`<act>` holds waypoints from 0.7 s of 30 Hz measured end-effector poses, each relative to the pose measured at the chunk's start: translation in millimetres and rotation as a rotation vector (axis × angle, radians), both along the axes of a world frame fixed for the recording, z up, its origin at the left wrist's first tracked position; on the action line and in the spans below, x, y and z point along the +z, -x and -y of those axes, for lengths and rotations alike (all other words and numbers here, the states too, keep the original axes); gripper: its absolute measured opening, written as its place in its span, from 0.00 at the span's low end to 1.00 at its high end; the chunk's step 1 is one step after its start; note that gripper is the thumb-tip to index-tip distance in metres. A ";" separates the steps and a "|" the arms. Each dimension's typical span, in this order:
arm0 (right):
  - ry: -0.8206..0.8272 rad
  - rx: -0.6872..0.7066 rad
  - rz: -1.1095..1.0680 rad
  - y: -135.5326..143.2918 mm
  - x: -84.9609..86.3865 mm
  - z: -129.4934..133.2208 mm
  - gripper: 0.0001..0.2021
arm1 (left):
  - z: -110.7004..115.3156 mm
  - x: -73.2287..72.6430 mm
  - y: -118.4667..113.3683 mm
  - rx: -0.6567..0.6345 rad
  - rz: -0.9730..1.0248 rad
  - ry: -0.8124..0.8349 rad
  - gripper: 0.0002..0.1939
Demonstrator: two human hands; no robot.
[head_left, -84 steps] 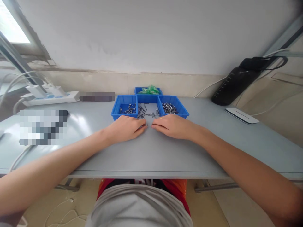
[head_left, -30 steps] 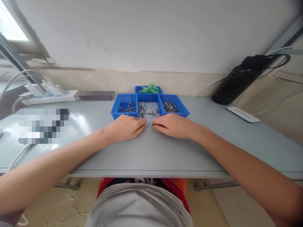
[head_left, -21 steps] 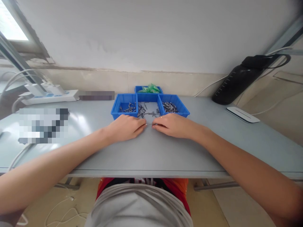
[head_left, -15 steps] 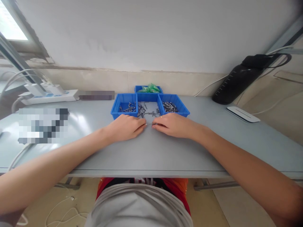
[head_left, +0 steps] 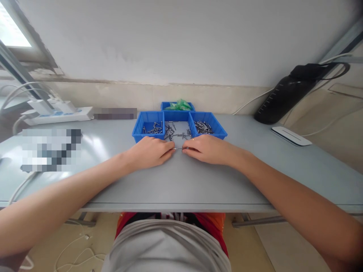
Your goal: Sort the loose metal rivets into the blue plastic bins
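Between my hands runs a thin metal piece point(head_left: 178, 148), like a small screw or rivet. My left hand point(head_left: 151, 151) pinches its left end and my right hand point(head_left: 208, 150) pinches its right end. Just behind my hands, several similar metal pieces point(head_left: 169, 132) lie loose on the grey table point(head_left: 181, 181). A blue bin point(head_left: 137, 130) on the left holds some of them, and a fuller blue bin point(head_left: 220, 130) stands on the right. Green plastic bags point(head_left: 180, 105) sit in a third blue bin point(head_left: 177, 115) at the back.
A black bottle point(head_left: 286, 94) leans at the back right, near a white flat device point(head_left: 291, 136). At the back left lies a white power strip point(head_left: 61, 116) with plugs and cables. A blurred-out object point(head_left: 51, 150) rests on the left side.
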State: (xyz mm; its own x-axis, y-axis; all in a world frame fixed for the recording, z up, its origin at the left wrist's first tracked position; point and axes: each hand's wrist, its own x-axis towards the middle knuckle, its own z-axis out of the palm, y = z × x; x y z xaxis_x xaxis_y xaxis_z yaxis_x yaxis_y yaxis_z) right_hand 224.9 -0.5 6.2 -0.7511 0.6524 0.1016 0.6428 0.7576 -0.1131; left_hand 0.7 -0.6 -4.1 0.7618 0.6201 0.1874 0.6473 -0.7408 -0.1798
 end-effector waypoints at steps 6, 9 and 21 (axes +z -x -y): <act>-0.001 -0.004 0.009 -0.1 -0.6 -0.5 0.13 | 0.4 0.1 0.0 0.006 0.008 0.017 0.16; 0.002 -0.001 0.011 -0.3 -0.8 -0.6 0.13 | 0.5 0.6 -0.1 0.003 0.006 0.019 0.16; 0.007 -0.011 0.038 -1.0 -1.2 -1.3 0.13 | 1.0 2.2 -0.3 0.007 -0.014 0.025 0.14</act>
State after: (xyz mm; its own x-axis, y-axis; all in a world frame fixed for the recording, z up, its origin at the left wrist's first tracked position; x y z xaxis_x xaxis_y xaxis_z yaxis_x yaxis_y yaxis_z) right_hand 225.9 0.8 5.0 -0.7473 0.6610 0.0686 0.6549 0.7500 -0.0931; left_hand 1.1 -1.6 -1.9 0.7600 0.6296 0.1612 0.6498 -0.7406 -0.1708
